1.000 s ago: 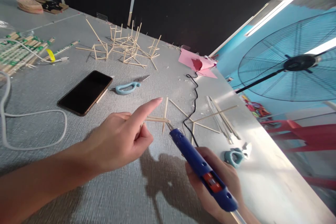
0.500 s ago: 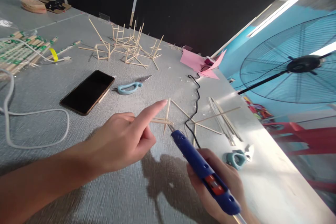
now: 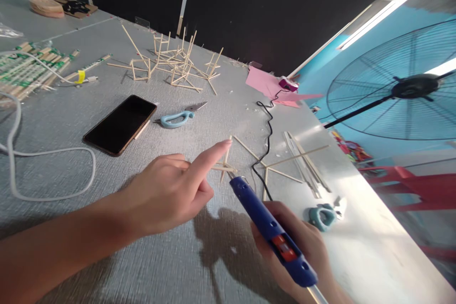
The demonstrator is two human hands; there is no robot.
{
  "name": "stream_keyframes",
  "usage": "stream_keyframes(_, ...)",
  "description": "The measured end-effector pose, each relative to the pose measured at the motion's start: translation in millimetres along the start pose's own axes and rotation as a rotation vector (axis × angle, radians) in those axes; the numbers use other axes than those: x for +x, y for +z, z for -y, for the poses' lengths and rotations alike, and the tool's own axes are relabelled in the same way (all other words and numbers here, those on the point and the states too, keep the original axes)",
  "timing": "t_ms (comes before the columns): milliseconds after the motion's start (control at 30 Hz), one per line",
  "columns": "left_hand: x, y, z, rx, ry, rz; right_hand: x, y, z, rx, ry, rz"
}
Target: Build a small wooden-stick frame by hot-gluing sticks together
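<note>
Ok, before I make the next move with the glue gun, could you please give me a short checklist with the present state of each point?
1. Glue gun held: ok, the right grip is closed around it.
2. Nozzle near the thin sticks: ok, though I cannot tell if it touches.
3. Left index fingertip away from the nozzle: ok, they appear apart.
4. Stick secured by the left grip: cannot tell, the hand hides any hold.
5. Black cord clear of the joined sticks: not ok, it crosses one.
6. Nozzle hot: cannot tell.
</note>
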State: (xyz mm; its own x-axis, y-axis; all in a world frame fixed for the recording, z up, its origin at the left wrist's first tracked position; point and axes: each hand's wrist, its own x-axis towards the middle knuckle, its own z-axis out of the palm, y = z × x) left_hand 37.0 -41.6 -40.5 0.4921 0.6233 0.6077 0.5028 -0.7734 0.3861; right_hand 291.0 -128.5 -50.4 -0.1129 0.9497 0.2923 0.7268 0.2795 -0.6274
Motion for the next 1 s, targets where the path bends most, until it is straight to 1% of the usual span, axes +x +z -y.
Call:
stream_keyframes(167, 0, 1.1, 1, 0.006, 0.037, -0.013, 1, 0, -2, 0.000, -0.020, 0.013)
stream_keyframes(367, 0, 0.1, 0, 0.008, 0.015, 0.024, 1, -1, -4, -0.023, -0.038, 0.026)
stream_keyframes(467, 1, 0.3, 6, 0.000, -0.032, 0.017, 3, -5, -6, -0.030, -0.137, 0.082)
stream_keyframes(567, 4, 0.9, 16, -0.006, -0.097, -0.030, 7, -8, -5, -0.017, -0.262, 0.145)
stream_keyframes(633, 6, 0.7, 21, -0.014, -0.119, -0.060, 11, -9, -3, -0.041, -0.307, 0.162)
stream_keyframes(733, 7, -0.5, 23, -0.021, -0.122, -0.082, 15, -9, -3, -0.170, -0.339, 0.169)
stream_keyframes(800, 7, -1.4, 22, -0.033, -0.113, -0.092, 16, -8, -8, -0.287, -0.326, 0.162)
stream_keyframes(867, 7, -2.2, 21, -0.046, -0.111, -0.096, 17, -7, -13, -0.382, -0.277, 0.141)
stream_keyframes(933, 7, -2.7, 20, -0.064, -0.111, -0.105, 17, -4, -17, -0.438, -0.213, 0.117)
stream_keyframes(1000, 7, -3.4, 20, -0.097, -0.108, -0.112, 18, -2, -18, -0.449, -0.165, 0.105)
